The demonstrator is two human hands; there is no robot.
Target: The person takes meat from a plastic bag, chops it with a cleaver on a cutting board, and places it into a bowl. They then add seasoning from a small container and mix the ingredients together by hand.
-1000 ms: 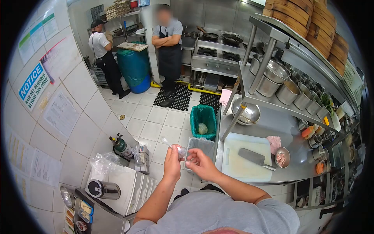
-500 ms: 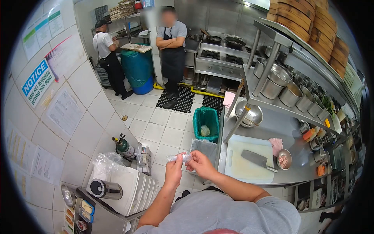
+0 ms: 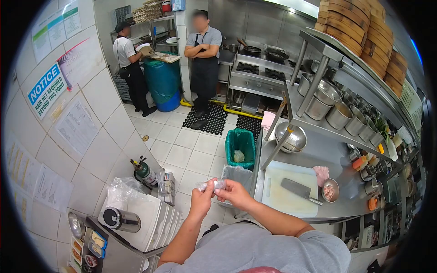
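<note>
Both hands are raised over the floor in front of my body, close together. My left hand pinches one side of a small, crumpled piece of clear plastic. On the other side of the plastic, my right hand has its fingers closed on it. Something white shows inside the plastic between the fingertips, too small to make out. Right of my hands, a cleaver lies on a white cutting board, and a metal bowl of raw meat stands beside the board.
A green-lined bin stands ahead of my hands. Left are white stacked trays with a metal jug on top, and a gas cylinder. Two people stand at the back, near a blue barrel and a stove.
My hands have drawn slightly closer together around the plastic, which looks more bunched. The person at the back left has moved an arm and now holds something pale near the barrel.
</note>
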